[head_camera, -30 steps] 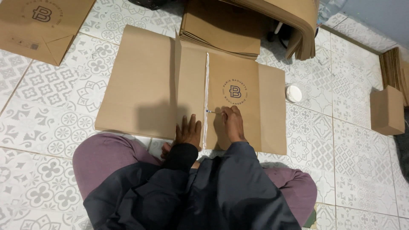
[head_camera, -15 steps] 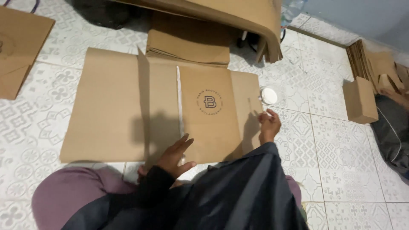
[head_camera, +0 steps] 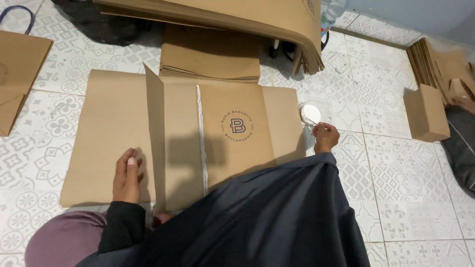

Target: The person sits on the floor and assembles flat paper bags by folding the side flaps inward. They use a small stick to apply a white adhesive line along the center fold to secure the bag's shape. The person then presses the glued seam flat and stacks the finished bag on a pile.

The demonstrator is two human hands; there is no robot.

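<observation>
A flat brown paper sheet point(head_camera: 109, 123) lies on the tiled floor before me, with a round printed emblem point(head_camera: 237, 125) on its right half. A white glue line point(head_camera: 200, 133) runs down its middle fold. One narrow flap point(head_camera: 154, 133) stands up left of the glue. My left hand point(head_camera: 127, 175) rests flat on the left panel, fingers apart, holding nothing. My right hand point(head_camera: 325, 137) is off the sheet's right edge, pinching a thin stick point(head_camera: 311, 121) whose tip reaches a small round white dish point(head_camera: 309, 112) on the floor.
A stack of folded brown sheets point(head_camera: 210, 59) lies just beyond the sheet, under a large bent pile point(head_camera: 247, 15). A small brown box point(head_camera: 425, 113) and more stacked sheets point(head_camera: 430, 59) stand at the right, near another person's hand point(head_camera: 465, 104). A brown bag point(head_camera: 17, 69) lies at the left.
My right hand left the glue line and moved right to the white dish. My left hand slid left onto the left panel. The view shifted right.
</observation>
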